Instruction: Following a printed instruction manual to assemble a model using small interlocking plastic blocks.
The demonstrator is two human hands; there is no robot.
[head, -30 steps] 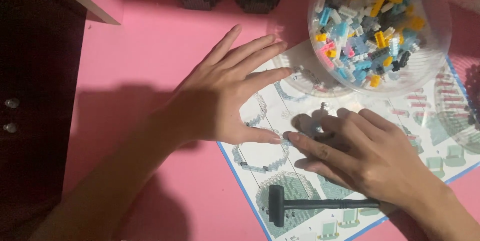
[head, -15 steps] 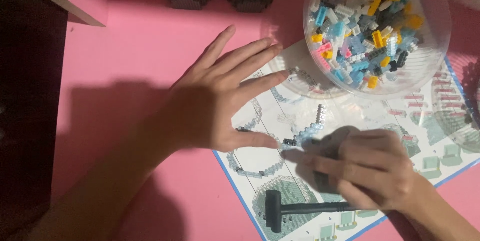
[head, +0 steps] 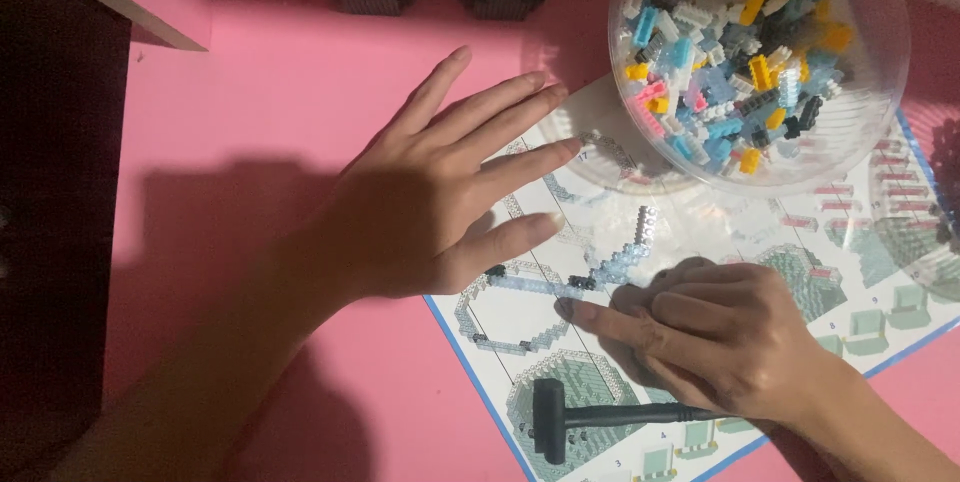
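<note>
Since half a second ago the left hand has kept its place, flat on the pink table with its fingers spread apart, the fingertips over the edge of the instruction sheet. The right hand has slid a little along the sheet; its fingers are curled together, the forefinger stretched out flat.

The translucent pale-blue brick strip lies on the sheet between the two hands. One end sits just beyond the left thumb, and the right forefinger's tip lies just beside and below its middle; whether it touches cannot be told.

A small black hammer lies on the sheet below the right hand. A clear bowl of mixed tiny bricks stands at the sheet's upper edge.
</note>
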